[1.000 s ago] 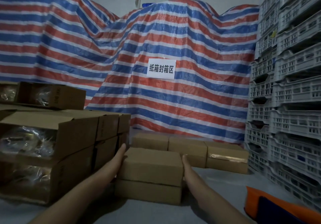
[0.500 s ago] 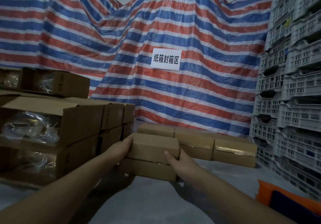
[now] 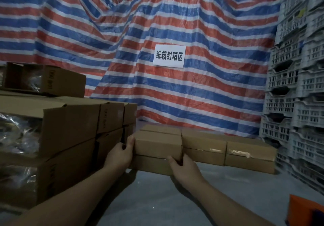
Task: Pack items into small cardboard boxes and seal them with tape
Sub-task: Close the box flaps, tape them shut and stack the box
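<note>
A small closed cardboard box sits on top of another small box on the grey table. My left hand grips the left end of this pair with fingers curled at the edge. My right hand holds the front right corner of the pair, thumb against the lower box. Directly right of the held boxes stands a row of taped small boxes, stacked two high, with clear tape showing on the rightmost stack.
Larger open cartons with plastic-wrapped contents are stacked at the left, close to my left hand. A striped tarp with a white sign hangs behind. Grey plastic crates tower at the right. An orange object lies at the bottom right corner.
Both hands have pushed the two stacked boxes away from me, up against the row of taped boxes. The fingers went from flat on the sides to curled around the edges.
</note>
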